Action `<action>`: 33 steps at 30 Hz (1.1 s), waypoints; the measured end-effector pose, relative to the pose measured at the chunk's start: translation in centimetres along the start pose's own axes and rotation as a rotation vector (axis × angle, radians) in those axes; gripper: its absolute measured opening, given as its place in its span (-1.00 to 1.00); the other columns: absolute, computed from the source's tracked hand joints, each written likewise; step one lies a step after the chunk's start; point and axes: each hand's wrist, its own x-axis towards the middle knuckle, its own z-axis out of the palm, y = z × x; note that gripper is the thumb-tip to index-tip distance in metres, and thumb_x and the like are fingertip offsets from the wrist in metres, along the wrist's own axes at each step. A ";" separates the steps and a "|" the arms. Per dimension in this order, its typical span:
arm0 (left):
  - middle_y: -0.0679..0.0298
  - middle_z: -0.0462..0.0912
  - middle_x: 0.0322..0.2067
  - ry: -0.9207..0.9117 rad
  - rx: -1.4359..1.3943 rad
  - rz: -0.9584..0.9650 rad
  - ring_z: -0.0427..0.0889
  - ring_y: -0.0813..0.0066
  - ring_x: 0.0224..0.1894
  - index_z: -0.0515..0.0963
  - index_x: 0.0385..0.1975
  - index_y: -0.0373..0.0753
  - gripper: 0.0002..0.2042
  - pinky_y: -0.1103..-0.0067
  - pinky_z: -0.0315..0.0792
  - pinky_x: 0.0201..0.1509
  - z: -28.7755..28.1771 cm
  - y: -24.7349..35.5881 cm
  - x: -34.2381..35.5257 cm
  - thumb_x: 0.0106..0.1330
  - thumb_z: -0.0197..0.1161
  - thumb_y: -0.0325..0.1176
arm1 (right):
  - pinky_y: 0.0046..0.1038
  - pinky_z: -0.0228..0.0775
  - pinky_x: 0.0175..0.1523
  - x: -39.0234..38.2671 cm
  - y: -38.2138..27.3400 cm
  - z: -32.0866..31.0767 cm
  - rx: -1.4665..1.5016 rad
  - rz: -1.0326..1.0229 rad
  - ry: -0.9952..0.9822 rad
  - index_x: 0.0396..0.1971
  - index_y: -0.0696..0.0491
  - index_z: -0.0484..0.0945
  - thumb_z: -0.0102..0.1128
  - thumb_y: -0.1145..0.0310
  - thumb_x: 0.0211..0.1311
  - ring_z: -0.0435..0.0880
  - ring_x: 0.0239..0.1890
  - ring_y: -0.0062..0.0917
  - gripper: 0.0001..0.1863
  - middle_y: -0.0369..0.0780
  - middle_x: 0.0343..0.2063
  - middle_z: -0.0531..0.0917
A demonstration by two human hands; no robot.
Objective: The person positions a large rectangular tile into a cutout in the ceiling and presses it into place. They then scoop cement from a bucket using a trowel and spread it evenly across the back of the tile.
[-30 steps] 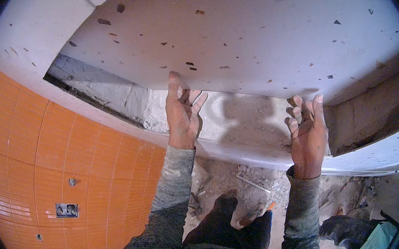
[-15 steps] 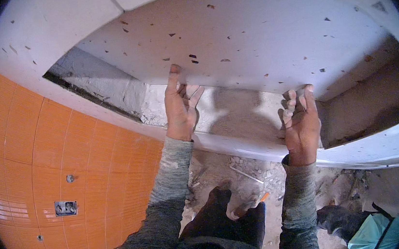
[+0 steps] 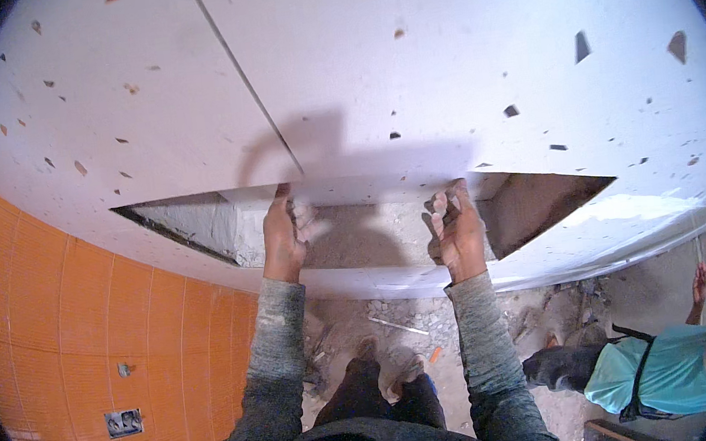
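Observation:
Above me a white speckled surface (image 3: pixel 482 52) with a thin seam surrounds a long recess with rough plaster sides (image 3: pixel 532 206). A white speckled panel (image 3: pixel 384 184) spans the recess's far side. My left hand (image 3: pixel 284 238) has its fingers bent at the panel's edge, gripping it near the recess's left part. My right hand (image 3: pixel 457 228) grips the same panel farther right, fingers curled and thumb up against it. Some fingertips are hidden or shadowed at the edge. Both grey-sleeved forearms rise from the bottom of the view.
An orange tiled wall (image 3: pixel 54 321) with an open metal socket box (image 3: pixel 124 423) is at the left. Rubble and a pale strip (image 3: pixel 398 326) lie on the floor by my feet. A co-worker in a teal top (image 3: pixel 645 375) is at the lower right, one hand (image 3: pixel 700 279) raised.
The view has shifted, showing more surrounding surface and the co-worker. My hands and the panel sit farther into the recess, whose visible opening is narrower. Both hands keep their grip.

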 end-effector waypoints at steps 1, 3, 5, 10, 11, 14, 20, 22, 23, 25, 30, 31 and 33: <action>0.16 0.54 -0.23 -0.018 -0.022 0.015 0.65 0.26 -0.28 0.41 -0.10 -0.26 -0.65 0.31 0.70 -0.11 -0.1 0.6 -0.3 0.43 0.19 -0.08 | -0.69 0.53 -0.43 0.1 -0.1 -0.3 -0.014 0.000 0.008 -0.31 -0.01 0.52 0.14 0.11 0.45 0.62 -0.45 -0.66 -0.74 -0.34 -0.47 0.60; 0.14 0.51 -0.13 -0.053 -0.068 0.046 0.64 0.21 -0.17 0.37 -0.02 -0.28 -0.63 0.26 0.67 0.01 0.4 2.0 -1.2 0.43 0.20 -0.11 | -0.64 0.58 -0.39 0.0 -0.1 -0.3 -0.004 0.001 0.008 -0.28 0.01 0.53 0.15 0.12 0.45 0.64 -0.43 -0.61 -0.74 -0.31 -0.45 0.62; 0.12 0.46 -0.01 -0.111 0.011 0.268 0.60 0.19 -0.07 0.33 0.06 -0.29 -0.61 0.22 0.63 0.07 1.9 3.0 -3.1 0.43 0.21 -0.17 | -0.53 0.65 -0.32 -0.2 -0.4 -0.3 -0.029 0.012 0.016 -0.25 0.04 0.55 0.17 0.15 0.43 0.66 -0.41 -0.55 -0.75 -0.27 -0.41 0.65; 0.27 0.49 0.05 -0.295 0.279 0.694 0.54 0.37 0.01 0.43 0.14 -0.12 -0.63 0.27 0.48 0.04 4.4 7.5 -6.3 0.46 0.07 -0.08 | -0.39 0.71 -0.25 -2.1 -1.7 0.0 -0.067 -0.068 0.003 -0.18 0.09 0.52 0.11 0.25 0.43 0.67 -0.36 -0.50 -0.79 -0.23 -0.34 0.64; 0.29 0.48 0.08 -0.298 0.409 0.829 0.54 0.37 0.02 0.41 0.16 -0.10 -0.62 0.27 0.47 0.04 4.2 7.6 -6.0 0.46 0.07 -0.09 | -0.39 0.71 -0.25 -2.5 -2.1 0.2 -0.093 -0.106 0.017 -0.15 0.09 0.51 0.10 0.27 0.42 0.67 -0.34 -0.49 -0.80 -0.22 -0.33 0.64; 0.33 0.47 0.12 -0.174 0.064 0.653 0.54 0.41 0.02 0.41 0.16 -0.06 -0.64 0.31 0.46 0.00 3.6 7.7 -4.0 0.45 0.09 -0.10 | -0.45 0.66 -0.28 -3.8 -3.4 1.1 -0.215 -0.200 -0.010 -0.07 0.06 0.49 0.14 0.29 0.37 0.67 -0.22 -0.50 -0.77 -0.20 -0.21 0.67; 0.38 0.52 0.00 0.059 -0.067 0.582 0.52 0.48 -0.02 0.44 0.02 0.02 -0.73 0.35 0.44 -0.09 4.0 7.7 -0.8 0.42 0.14 -0.09 | -0.47 0.60 -0.24 -5.8 -5.4 2.5 -0.295 -0.312 -0.054 -0.05 0.10 0.48 0.16 0.31 0.36 0.70 -0.17 -0.46 -0.74 -0.15 -0.11 0.68; 0.39 0.53 -0.05 0.038 0.070 0.632 0.51 0.48 -0.05 0.43 0.02 0.02 -0.73 0.32 0.42 -0.10 4.6 7.9 -1.5 0.41 0.15 -0.08 | -0.46 0.61 -0.24 -6.7 -6.0 2.7 -0.272 -0.327 -0.060 -0.05 0.10 0.47 0.15 0.30 0.36 0.70 -0.18 -0.43 -0.74 -0.14 -0.12 0.68; 0.40 0.53 -0.06 0.039 0.130 0.596 0.51 0.48 -0.06 0.42 0.04 0.01 -0.71 0.31 0.42 -0.09 4.5 8.1 -2.0 0.41 0.15 -0.08 | -0.46 0.61 -0.24 -7.1 -6.3 2.8 -0.261 -0.334 -0.064 -0.05 0.11 0.47 0.15 0.30 0.37 0.70 -0.19 -0.42 -0.74 -0.14 -0.13 0.68; 0.35 0.50 -0.02 0.049 0.160 0.547 0.50 0.42 -0.01 0.40 0.09 -0.08 -0.68 0.31 0.44 -0.03 5.0 8.3 -3.2 0.36 0.11 -0.26 | -0.45 0.62 -0.24 -7.6 -6.8 2.6 -0.241 -0.345 -0.090 -0.06 0.11 0.46 0.15 0.28 0.38 0.71 -0.18 -0.41 -0.74 -0.13 -0.14 0.68; 0.20 0.40 0.12 0.014 0.187 0.768 0.42 0.21 0.16 0.31 0.18 -0.26 -0.59 0.25 0.46 0.15 -0.1 5.9 -1.6 0.32 0.08 -0.49 | -0.38 0.63 -0.14 -9.2 -6.7 2.8 -0.252 -0.342 -0.185 -0.06 0.07 0.43 0.12 0.14 0.45 0.70 -0.15 -0.38 -0.69 -0.08 -0.14 0.67; 0.18 0.36 0.15 0.018 0.144 0.752 0.40 0.18 0.19 0.25 0.22 -0.26 -0.55 0.18 0.42 0.19 -0.2 5.9 -2.3 0.34 0.10 -0.43 | -0.38 0.63 -0.13 -9.6 -6.9 2.7 -0.254 -0.341 -0.192 -0.02 0.08 0.42 0.12 0.14 0.45 0.70 -0.15 -0.37 -0.67 -0.08 -0.14 0.67; 0.14 0.23 0.29 0.087 -0.155 0.438 0.32 0.11 0.26 0.00 0.38 -0.29 -0.32 -0.07 0.27 0.30 6.3 8.7 -8.1 0.36 0.19 -0.27 | -0.42 0.62 -0.21 -9.8 -7.6 2.1 -0.252 -0.362 -0.136 -0.08 0.07 0.46 0.12 0.16 0.44 0.71 -0.16 -0.38 -0.71 -0.12 -0.17 0.67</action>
